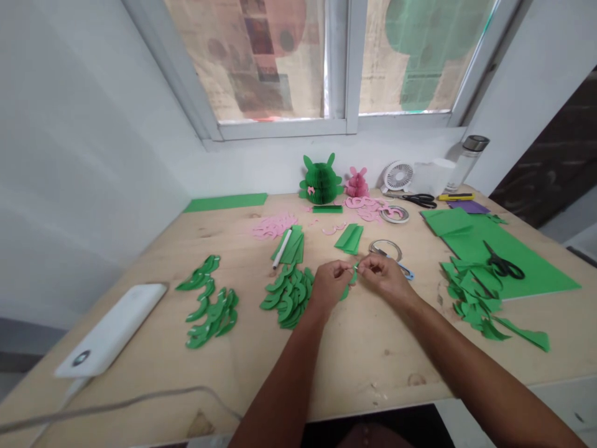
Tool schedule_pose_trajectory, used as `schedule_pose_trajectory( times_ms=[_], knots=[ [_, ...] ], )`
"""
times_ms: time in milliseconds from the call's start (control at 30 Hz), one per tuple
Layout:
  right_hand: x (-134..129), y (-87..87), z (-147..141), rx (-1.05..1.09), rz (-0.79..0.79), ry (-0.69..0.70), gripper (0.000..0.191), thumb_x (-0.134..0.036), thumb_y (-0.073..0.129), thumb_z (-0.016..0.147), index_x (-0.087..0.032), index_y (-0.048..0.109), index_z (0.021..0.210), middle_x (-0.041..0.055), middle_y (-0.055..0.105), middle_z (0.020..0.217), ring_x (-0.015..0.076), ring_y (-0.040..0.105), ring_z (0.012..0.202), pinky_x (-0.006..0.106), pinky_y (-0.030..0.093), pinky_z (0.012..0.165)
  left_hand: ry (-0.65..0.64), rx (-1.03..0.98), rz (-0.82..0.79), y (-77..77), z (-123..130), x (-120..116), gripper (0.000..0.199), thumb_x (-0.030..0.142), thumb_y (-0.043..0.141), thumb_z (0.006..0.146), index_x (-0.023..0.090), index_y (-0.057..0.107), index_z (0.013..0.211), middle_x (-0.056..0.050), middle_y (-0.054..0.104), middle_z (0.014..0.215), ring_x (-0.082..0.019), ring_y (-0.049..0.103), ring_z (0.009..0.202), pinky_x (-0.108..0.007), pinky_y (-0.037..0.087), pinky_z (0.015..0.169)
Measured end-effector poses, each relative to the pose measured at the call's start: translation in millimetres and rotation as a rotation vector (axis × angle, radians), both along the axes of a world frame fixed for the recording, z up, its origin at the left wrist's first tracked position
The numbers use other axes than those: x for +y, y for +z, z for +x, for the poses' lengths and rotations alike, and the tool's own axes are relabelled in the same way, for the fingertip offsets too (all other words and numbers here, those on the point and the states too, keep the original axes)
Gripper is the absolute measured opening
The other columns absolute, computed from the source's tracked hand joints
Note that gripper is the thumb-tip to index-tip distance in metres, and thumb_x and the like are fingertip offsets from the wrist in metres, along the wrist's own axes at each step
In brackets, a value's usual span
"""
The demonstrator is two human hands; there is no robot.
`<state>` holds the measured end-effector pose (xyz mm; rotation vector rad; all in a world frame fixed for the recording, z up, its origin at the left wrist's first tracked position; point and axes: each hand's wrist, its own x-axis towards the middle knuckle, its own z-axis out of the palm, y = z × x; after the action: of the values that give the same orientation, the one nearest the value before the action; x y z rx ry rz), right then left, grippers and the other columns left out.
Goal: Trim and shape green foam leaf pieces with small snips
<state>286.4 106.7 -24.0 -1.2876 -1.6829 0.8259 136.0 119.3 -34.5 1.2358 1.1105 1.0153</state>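
Note:
My left hand (pixel 332 281) and my right hand (pixel 383 274) meet near the middle of the wooden table (pixel 364 367). Both pinch a small curved green paper piece (pixel 353 274) between their fingertips, with a tiny white spot on it. Just left of my left hand lies a heap of curved green cut-outs (pixel 288 295). Farther left is a looser group of green cut-outs (pixel 214 317) with white marks. Folded green strips (pixel 349 238) lie behind my hands, and a tape roll (pixel 385 249) is behind my right hand.
A green paper figure (pixel 319 182) and a pink one (pixel 357 183) stand by the wall. Green scraps (pixel 476 295), black scissors (pixel 504 261) and green sheets (pixel 527 261) lie right. A white device (pixel 112 330) with a cable is left; a bottle (pixel 466 163) stands back right.

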Motion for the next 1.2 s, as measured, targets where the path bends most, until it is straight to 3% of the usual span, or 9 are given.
schedule_pose_trajectory(
  times_ms=[500, 833, 1200],
  knots=[
    [3, -11.4, 2, 0.043, -0.075, -0.007, 0.014, -0.026, 0.055, 0.073, -0.015, 0.062, 0.065, -0.0021, 0.055, 0.055, 0.0094, 0.045, 0.05, 0.02, 0.032, 0.047, -0.048, 0.001, -0.008, 9.0, -3, -5, 0.011, 0.027, 0.061, 0.064, 0.016, 0.061, 0.063, 0.002, 0.057, 0.052, -0.009, 0.054, 0.048, -0.019, 0.04, 0.049],
    [2, -8.3, 1, 0.021, -0.062, 0.001, 0.012, -0.023, 0.053, 0.072, -0.015, 0.06, 0.065, -0.0013, 0.055, 0.057, 0.0102, 0.046, 0.053, 0.021, 0.036, 0.05, -0.059, -0.044, -0.023, 14.4, -3, -7, 0.011, 0.025, 0.062, 0.061, 0.015, 0.061, 0.064, 0.003, 0.055, 0.051, -0.008, 0.048, 0.046, -0.02, 0.041, 0.05],
    [0, -3.6, -2, 0.018, -0.075, -0.026, 0.011, -0.022, 0.054, 0.07, -0.014, 0.059, 0.063, -0.0024, 0.052, 0.054, 0.0086, 0.043, 0.05, 0.019, 0.032, 0.047, -0.089, -0.016, -0.018, 19.7, -4, -8, 0.01, 0.024, 0.061, 0.063, 0.014, 0.062, 0.066, 0.004, 0.054, 0.049, -0.004, 0.038, 0.041, -0.017, 0.027, 0.043]
  ],
)
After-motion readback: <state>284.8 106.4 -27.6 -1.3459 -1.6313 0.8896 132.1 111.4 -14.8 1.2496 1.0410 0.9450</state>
